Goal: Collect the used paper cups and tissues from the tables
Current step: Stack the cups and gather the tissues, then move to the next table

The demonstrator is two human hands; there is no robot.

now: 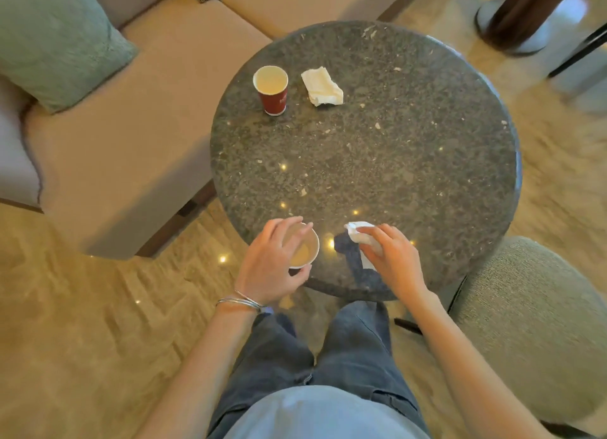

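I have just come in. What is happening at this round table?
A person is clearing the round stone table. The left grip holds a paper cup by its rim at the near edge, and the right grip curls over a crumpled tissue beside it. A red paper cup and a second tissue are untouched on the far side, by the sofa.

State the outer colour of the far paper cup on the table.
The paper cup is dark red outside, pale inside; the head view shows it.
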